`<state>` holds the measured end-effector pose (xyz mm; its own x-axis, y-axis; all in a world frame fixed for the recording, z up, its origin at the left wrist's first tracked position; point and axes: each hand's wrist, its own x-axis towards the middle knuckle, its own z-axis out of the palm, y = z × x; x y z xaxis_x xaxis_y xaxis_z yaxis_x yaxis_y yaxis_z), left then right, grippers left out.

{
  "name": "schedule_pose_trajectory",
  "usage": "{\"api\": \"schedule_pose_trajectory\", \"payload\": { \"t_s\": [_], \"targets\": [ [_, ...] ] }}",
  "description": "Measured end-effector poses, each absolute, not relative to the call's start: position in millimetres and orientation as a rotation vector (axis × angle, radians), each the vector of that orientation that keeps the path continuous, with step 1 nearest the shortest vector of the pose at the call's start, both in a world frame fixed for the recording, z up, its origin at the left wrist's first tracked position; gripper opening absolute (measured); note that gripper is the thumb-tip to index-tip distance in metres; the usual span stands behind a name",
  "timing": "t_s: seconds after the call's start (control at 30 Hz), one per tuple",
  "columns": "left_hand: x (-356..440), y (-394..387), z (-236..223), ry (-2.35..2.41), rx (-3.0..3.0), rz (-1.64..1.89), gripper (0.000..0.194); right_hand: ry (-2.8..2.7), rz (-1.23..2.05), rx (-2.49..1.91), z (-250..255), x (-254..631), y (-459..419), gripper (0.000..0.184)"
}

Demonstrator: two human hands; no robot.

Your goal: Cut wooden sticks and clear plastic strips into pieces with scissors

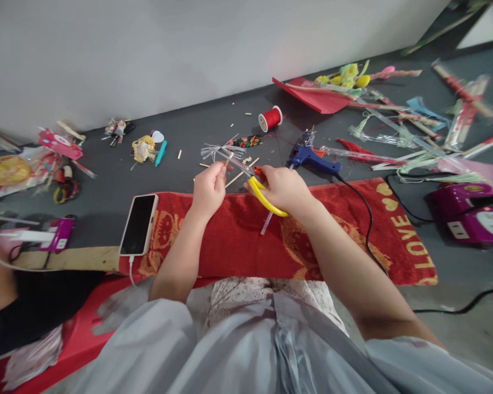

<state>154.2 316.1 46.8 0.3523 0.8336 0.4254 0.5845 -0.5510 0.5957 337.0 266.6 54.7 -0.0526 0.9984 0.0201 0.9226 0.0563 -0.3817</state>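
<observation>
The fingers of the left hand (208, 187) pinch a thin stick (229, 160), while those of the right hand (285, 189) wrap around yellow-handled scissors (265, 200), whose blades point towards the stick; whether they touch it is too small to tell. Below both forearms lies a red towel (238, 241). Just beyond the hands, a bundle of white strands (219, 152) rests on the tabletop (176, 128). Farther out are a blue glue gun (308, 153), a red thread spool (271, 119) and, at the towel's left end, a phone (138, 224).

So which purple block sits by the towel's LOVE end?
The rightmost block, right of the red towel; the other block sits left of the phone.
</observation>
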Motion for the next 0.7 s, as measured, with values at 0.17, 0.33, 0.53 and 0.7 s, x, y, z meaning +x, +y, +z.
{"api": "schedule_pose_trajectory", "payload": {
  "t_s": [0.17, 0.33, 0.53, 0.7],
  "targets": [
    [152.3, 320.0, 46.5, 1.176, 2.242, 1.01, 0.05, -2.041, 0.387, -1.922, 54.4, 336.3, 264.5, 0.067],
    [152.4, 319.3, 47.5, 1.113, 2.154, 0.973, 0.058, -2.046, 0.339, -1.856, 53.0, 336.5, 262.0, 0.068],
    [150.6, 318.1, 51.0, 1.073, 2.052, 0.9, 0.056, -2.06, 0.317, -1.809, 52.1, 336.6, 262.1, 0.066],
    [149.6, 317.9, 52.1, 1.057, 2.023, 0.895, 0.053, -2.03, 0.26, -1.869, 56.2, 335.6, 261.5, 0.062]
  ]
}}
